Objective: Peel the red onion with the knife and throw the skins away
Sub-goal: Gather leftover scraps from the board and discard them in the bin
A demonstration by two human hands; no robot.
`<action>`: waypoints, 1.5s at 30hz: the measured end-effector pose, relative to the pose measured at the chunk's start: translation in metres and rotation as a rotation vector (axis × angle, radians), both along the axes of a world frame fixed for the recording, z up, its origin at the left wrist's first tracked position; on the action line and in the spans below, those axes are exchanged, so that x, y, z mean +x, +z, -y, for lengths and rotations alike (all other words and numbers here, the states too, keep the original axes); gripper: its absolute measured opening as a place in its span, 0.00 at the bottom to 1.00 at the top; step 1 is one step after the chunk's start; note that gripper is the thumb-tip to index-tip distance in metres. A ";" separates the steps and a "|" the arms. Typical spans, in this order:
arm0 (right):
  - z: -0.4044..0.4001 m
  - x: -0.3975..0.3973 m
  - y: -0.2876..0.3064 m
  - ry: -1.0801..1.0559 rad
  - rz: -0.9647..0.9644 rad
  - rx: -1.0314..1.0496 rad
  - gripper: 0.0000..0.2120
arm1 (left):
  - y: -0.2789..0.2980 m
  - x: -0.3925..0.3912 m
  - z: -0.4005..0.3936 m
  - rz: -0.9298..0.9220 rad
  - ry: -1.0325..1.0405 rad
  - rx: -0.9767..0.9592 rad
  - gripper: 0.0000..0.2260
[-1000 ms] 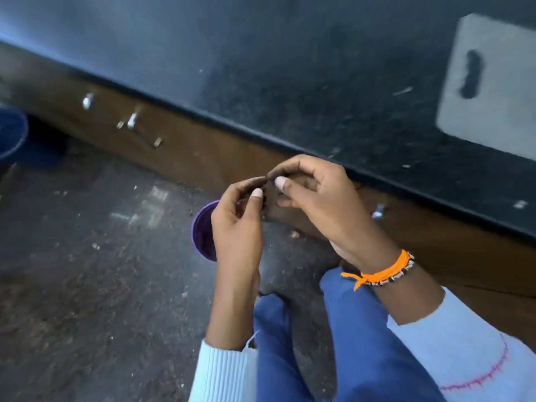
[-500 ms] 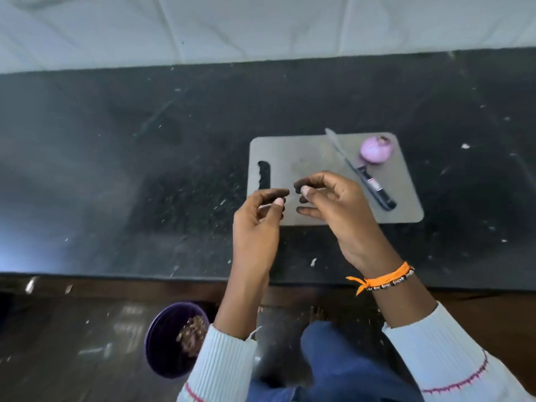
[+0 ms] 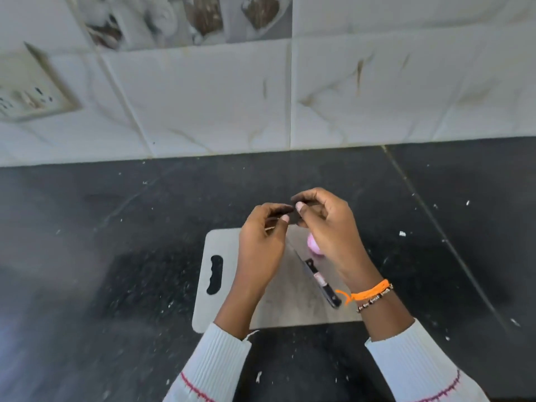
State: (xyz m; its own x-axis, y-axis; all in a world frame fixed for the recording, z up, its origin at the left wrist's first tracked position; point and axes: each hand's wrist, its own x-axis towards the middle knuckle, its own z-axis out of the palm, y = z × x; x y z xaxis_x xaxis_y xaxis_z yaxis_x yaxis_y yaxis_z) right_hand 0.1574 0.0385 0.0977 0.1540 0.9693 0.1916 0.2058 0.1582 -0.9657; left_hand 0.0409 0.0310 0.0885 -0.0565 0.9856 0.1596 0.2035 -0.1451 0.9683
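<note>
Curling toward each other above the desk [image 3: 116,256], the fingers [image 3: 278,208] of the left hand [image 3: 261,245] and the fingers [image 3: 304,198] of the right hand [image 3: 333,227] meet tip to tip. Thumb and forefinger on each side are bent inward as if pinching; a thin pale sliver shows by the left thumb, and something small and dark sits between the tips, but it is too blurred to tell whether either hand truly holds anything. Both hands hover over the far edge of a grey cutting board [image 3: 226,309], which lies flat on the dark speckled desk. On the board, partly hidden behind the right hand, rests the peeled onion [image 3: 313,245], pale pink. Just beside it lies the knife [image 3: 317,278], its black handle pointing toward the person and its blade running under the left hand. An orange thread and a beaded band [image 3: 374,294] circle the right wrist. White ribbed sleeves [image 3: 220,361] cover both forearms. Pale flecks dot the desk, and a tiled wall [image 3: 203,97] rises behind it.
</note>
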 end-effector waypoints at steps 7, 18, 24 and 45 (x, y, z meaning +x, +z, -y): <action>-0.035 0.020 -0.037 -0.073 0.407 -0.116 0.08 | -0.036 0.008 -0.033 -0.421 -0.085 -0.068 0.08; -0.042 0.050 -0.067 -0.118 0.498 -0.313 0.15 | -0.079 0.052 -0.045 -0.559 -0.280 -0.190 0.26; -0.043 0.059 -0.074 -0.128 0.307 -0.374 0.13 | -0.089 0.064 -0.047 -0.541 -0.238 -0.119 0.27; 0.014 0.003 -0.093 -0.092 0.845 -0.289 0.13 | -0.101 -0.027 0.002 -0.423 0.088 -0.154 0.30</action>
State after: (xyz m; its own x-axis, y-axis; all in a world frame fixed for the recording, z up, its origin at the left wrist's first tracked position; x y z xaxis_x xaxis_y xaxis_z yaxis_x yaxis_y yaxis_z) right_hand 0.1604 0.0242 0.0048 0.1516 0.9881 0.0267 0.8660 -0.1197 -0.4855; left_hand 0.0141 0.0288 -0.0124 -0.1022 0.9940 0.0386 0.5911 0.0295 0.8061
